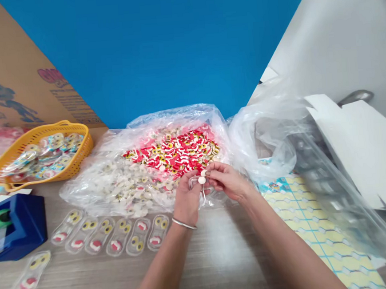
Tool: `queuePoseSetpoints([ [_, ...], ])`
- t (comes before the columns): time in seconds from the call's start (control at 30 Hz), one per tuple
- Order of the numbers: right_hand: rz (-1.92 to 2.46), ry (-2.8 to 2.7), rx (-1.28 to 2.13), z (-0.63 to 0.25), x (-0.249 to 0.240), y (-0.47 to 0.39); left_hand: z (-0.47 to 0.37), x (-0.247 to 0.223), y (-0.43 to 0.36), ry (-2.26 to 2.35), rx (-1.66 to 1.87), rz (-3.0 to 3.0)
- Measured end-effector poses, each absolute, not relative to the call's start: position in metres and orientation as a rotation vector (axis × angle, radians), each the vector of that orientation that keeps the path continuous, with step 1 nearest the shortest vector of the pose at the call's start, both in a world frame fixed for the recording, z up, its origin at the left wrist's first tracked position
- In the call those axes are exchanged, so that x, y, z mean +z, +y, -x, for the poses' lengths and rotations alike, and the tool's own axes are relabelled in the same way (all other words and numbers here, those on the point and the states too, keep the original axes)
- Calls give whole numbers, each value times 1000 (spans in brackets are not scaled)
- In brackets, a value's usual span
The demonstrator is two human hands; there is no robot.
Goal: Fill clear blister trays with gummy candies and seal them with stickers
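Note:
My left hand [188,197] is closed around a small clear plastic blister shell [202,199], with a white disc [201,180] at its top. Between the thumb and fingers of my right hand [228,182] is another small white disc [203,173], close beside the first. Both hands are over the front edge of a clear plastic bag [97,201] heaped with small red-and-white mouth pieces and yellow eye pieces [176,152]. Left of my hands, several clear shells [120,237] lie in a row, each with two yellow eyes and a red-and-white mouth.
A yellow basket [88,148] of packed pieces stands at the left, behind a blue tape dispenser [32,224]. A blue panel [172,52] and a cardboard box [15,56] rise behind. To the right lie yellow printed sheets [305,207], clear plastic sheeting [337,200] and white card [356,145].

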State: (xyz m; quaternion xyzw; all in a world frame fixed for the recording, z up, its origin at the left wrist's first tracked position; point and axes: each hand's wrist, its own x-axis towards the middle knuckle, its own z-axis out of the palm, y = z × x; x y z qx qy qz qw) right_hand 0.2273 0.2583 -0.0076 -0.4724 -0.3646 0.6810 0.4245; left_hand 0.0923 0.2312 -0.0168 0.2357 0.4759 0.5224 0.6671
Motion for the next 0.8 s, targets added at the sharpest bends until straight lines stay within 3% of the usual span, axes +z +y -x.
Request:
queuePoseSetpoints([
  [0.2, 1267, -980, 1262, -225, -15, 265, -94, -19, 233, 1098, 1153, -528],
  [0.4, 1310, -1034, 1141, -230, -16, 259, -97, -16, 252, 1335, 1335, -1053],
  [0.6, 1397, -1491, 724, -223, -13, 234, -99, -8, 241, 983, 1084, -453],
  [0.8, 1430, -2164, 222, -217, -17, 212, -98, -8, 229, 898, 1122, -420],
])
